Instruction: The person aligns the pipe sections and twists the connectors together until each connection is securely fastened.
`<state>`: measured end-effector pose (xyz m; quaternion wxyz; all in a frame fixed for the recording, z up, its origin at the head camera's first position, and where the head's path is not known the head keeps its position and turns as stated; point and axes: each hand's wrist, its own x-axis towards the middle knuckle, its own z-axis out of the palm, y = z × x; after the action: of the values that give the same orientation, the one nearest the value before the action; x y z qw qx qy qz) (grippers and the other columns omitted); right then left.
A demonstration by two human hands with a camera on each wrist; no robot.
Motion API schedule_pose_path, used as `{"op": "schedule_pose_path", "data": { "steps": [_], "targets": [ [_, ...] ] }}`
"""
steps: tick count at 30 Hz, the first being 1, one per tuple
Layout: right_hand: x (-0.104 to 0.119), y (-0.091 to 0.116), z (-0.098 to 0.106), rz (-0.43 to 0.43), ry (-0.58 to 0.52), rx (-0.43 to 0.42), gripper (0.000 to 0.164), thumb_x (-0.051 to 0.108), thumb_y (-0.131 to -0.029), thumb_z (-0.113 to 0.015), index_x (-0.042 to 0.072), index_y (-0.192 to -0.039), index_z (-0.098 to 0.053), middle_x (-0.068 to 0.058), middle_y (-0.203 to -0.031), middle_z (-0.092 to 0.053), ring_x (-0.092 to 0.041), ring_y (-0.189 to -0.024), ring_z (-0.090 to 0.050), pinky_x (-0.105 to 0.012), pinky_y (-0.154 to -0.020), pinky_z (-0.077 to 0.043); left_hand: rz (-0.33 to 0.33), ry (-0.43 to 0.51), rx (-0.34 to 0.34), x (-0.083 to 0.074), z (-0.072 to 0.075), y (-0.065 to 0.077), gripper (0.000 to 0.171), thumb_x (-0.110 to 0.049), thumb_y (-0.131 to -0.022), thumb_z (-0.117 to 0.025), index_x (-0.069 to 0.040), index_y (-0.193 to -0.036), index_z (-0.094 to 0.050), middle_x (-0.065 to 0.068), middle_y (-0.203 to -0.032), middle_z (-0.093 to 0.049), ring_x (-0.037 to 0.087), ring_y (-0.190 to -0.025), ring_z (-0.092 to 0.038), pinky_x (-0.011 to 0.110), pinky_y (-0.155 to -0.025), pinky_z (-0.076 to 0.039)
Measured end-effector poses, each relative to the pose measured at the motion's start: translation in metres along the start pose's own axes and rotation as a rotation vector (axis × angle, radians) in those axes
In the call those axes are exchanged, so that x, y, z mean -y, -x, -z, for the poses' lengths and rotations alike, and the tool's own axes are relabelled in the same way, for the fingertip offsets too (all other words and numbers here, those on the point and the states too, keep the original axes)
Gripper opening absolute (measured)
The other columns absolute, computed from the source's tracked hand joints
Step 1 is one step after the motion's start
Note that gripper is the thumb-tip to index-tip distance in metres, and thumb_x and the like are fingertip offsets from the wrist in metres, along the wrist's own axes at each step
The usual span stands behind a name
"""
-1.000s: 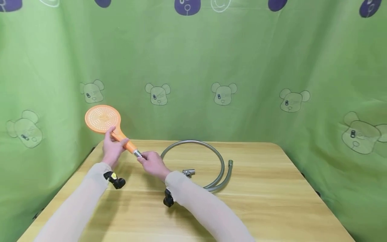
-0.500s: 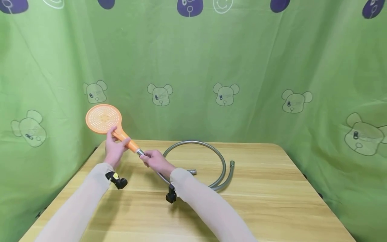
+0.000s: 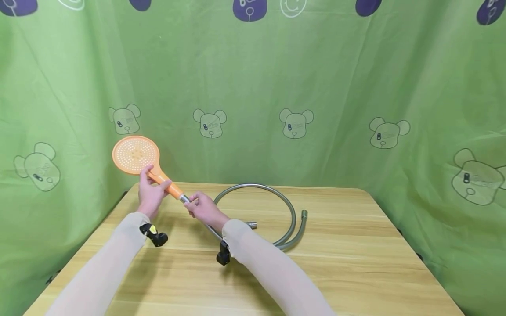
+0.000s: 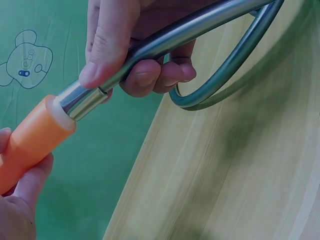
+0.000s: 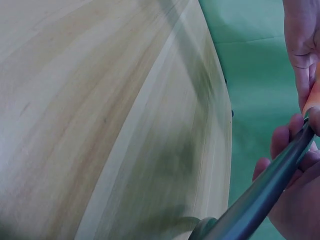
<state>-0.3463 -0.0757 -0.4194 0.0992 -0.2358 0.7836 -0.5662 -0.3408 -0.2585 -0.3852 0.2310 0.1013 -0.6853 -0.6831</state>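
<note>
An orange handheld shower head (image 3: 135, 154), its round perforated face toward the head camera, is held up over the table's far left by my left hand (image 3: 150, 195). Thumb and fingers wrap its handle (image 4: 35, 137). My right hand (image 3: 206, 210) pinches the metal end (image 4: 82, 100) of a grey flexible shower hose (image 4: 190, 30), right at the handle's mouth and in line with it. From there the hose runs back under the right forearm and loops on the table. Its other end (image 3: 304, 214) lies free at the right of the loop.
A small chrome fitting (image 3: 251, 224) lies inside the loop, partly hidden by the right forearm. The wooden table (image 3: 356, 263) has a green patterned curtain (image 3: 253, 66) behind it and along both sides. Black wrist cameras (image 3: 156, 237) sit on both sleeves.
The view has shifted slightly. My right hand has moved a little right along with the handle's end, and its forearm covers more of the chrome fitting. Both hands keep their hold.
</note>
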Motion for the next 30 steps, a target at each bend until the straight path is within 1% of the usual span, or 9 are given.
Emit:
{"op": "schedule_pose_path", "data": {
  "steps": [2,5,9,13,17,21,23,27,30],
  "targets": [
    [0.0013,0.0,-0.0001,0.017,0.024,0.003,0.015,0.021,-0.102,-0.059,0.006,-0.103,-0.059,0.001,-0.071,-0.057,-0.011,-0.063,-0.05,-0.022,-0.055,-0.039,-0.002,-0.002,-0.005,-0.0012,-0.0003,-0.0001,0.081,0.006,-0.09,-0.067,-0.026,-0.154,-0.029,0.006,-0.118,-0.041,0.014,-0.086,-0.06,0.022,-0.074,-0.061],
    [0.0035,-0.0003,-0.0004,0.033,0.057,0.008,0.018,0.022,-0.104,-0.055,0.006,-0.098,-0.061,0.002,-0.071,-0.056,-0.01,-0.062,-0.048,-0.021,-0.053,-0.039,-0.007,-0.007,-0.008,-0.0041,-0.0004,0.0007,0.083,0.006,-0.089,-0.067,-0.026,-0.155,-0.028,0.006,-0.118,-0.041,0.013,-0.085,-0.06,0.022,-0.074,-0.06],
    [0.0039,-0.0005,0.0009,0.033,0.101,0.016,0.023,0.027,-0.105,-0.052,0.012,-0.09,-0.062,0.002,-0.071,-0.055,-0.011,-0.059,-0.044,-0.023,-0.052,-0.037,-0.005,-0.019,-0.007,-0.0051,-0.0005,0.0013,0.083,0.006,-0.089,-0.067,-0.026,-0.156,-0.028,0.007,-0.119,-0.041,0.014,-0.088,-0.059,0.022,-0.076,-0.06],
    [0.0007,-0.0004,0.002,0.033,0.139,0.027,0.025,0.032,-0.103,-0.056,0.014,-0.088,-0.063,0.004,-0.071,-0.056,-0.01,-0.058,-0.042,-0.023,-0.051,-0.036,0.012,-0.028,-0.001,-0.0041,-0.0009,0.0024,0.084,0.005,-0.09,-0.067,-0.027,-0.156,-0.028,0.007,-0.119,-0.042,0.015,-0.09,-0.059,0.022,-0.078,-0.06],
    [-0.0009,-0.0009,0.001,0.012,0.118,0.017,0.019,0.032,-0.1,-0.062,0.013,-0.097,-0.061,0.004,-0.07,-0.056,-0.01,-0.058,-0.043,-0.023,-0.05,-0.036,0.016,-0.026,0.003,-0.0049,-0.0024,0.0037,0.084,0.006,-0.089,-0.067,-0.026,-0.156,-0.027,0.007,-0.118,-0.042,0.014,-0.088,-0.059,0.023,-0.077,-0.06],
    [-0.0014,-0.0011,0.001,-0.011,0.087,-0.001,0.019,0.032,-0.099,-0.065,0.015,-0.103,-0.056,0.003,-0.07,-0.058,-0.011,-0.059,-0.044,-0.024,-0.051,-0.037,0.018,-0.025,0.001,-0.006,-0.0035,0.0043,0.084,0.006,-0.089,-0.068,-0.026,-0.155,-0.028,0.007,-0.118,-0.042,0.015,-0.089,-0.059,0.023,-0.076,-0.06],
    [-0.0015,-0.0016,0.0014,-0.003,0.088,-0.004,0.02,0.034,-0.1,-0.063,0.015,-0.102,-0.056,0.003,-0.071,-0.059,-0.011,-0.059,-0.045,-0.024,-0.052,-0.037,0.019,-0.026,-0.002,-0.0065,-0.0037,0.0042,0.084,0.006,-0.089,-0.068,-0.027,-0.155,-0.028,0.007,-0.118,-0.042,0.016,-0.09,-0.059,0.023,-0.076,-0.06],
    [-0.0015,-0.0036,0.0021,0.023,0.082,0.005,0.025,0.039,-0.102,-0.056,0.016,-0.096,-0.063,0.002,-0.069,-0.058,-0.011,-0.058,-0.045,-0.024,-0.051,-0.036,0.014,-0.028,-0.008,-0.0073,-0.0038,0.004,0.084,0.006,-0.089,-0.068,-0.027,-0.155,-0.028,0.007,-0.12,-0.042,0.016,-0.091,-0.059,0.023,-0.076,-0.06],
    [-0.0018,-0.0049,0.0023,0.014,0.075,0.014,0.029,0.044,-0.103,-0.054,0.018,-0.096,-0.067,0.001,-0.068,-0.057,-0.011,-0.057,-0.044,-0.024,-0.051,-0.035,0.014,-0.026,-0.012,-0.0078,-0.0039,0.0043,0.085,0.006,-0.088,-0.068,-0.027,-0.155,-0.028,0.008,-0.12,-0.042,0.016,-0.09,-0.059,0.023,-0.076,-0.061]
  ]
}}
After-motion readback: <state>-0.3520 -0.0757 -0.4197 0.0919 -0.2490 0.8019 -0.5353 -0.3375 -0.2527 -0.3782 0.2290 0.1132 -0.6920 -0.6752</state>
